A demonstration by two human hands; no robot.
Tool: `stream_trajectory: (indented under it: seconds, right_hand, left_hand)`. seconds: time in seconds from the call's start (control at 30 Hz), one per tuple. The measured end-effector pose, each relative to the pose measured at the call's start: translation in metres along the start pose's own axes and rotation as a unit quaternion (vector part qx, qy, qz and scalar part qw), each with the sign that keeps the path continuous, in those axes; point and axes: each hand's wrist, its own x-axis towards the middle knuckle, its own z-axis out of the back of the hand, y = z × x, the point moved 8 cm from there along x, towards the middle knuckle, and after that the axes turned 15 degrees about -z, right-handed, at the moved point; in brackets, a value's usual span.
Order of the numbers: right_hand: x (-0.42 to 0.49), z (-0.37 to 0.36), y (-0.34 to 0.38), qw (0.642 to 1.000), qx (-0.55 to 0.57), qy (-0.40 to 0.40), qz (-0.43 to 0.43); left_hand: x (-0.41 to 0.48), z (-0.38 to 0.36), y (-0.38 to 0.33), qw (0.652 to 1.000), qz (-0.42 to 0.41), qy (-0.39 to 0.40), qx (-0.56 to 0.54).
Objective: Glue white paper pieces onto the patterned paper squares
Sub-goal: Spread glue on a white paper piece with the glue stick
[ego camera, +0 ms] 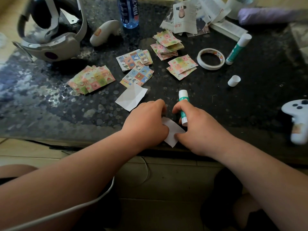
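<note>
Right hand (200,129) grips my uncapped glue stick (182,98); my left hand (146,124) pinches a white paper piece (173,133) just beside it.

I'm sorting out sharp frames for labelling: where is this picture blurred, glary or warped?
Head view: held glue stick and patterned squares sharp; white controller at right edge and purple bundle smeared; glare washes the table on its left; edges bow.
</note>
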Motion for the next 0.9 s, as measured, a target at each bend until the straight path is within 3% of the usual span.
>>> stream_trajectory:
  seconds: [0.2,0.47,0.63,0.9]
  right_hand:
    - [0.006,0.006,-0.004,1.000,0.012,-0.018,-0.008]
    - [0.018,0.025,-0.012,0.988,0.142,-0.008,-0.051]
    - [0.019,0.030,-0.006,0.985,0.167,-0.015,-0.046]
    - [0.018,0.023,-0.003,0.988,0.146,-0.022,-0.037]
  left_hand:
    - [0.001,-0.001,0.008,0.998,0.046,0.018,-0.035]
    - [0.001,0.017,0.015,0.984,0.081,-0.064,-0.148]
    - [-0.001,0.016,0.019,0.974,0.102,-0.072,-0.187]
    - [-0.004,0.009,0.014,0.989,0.058,-0.032,-0.132]
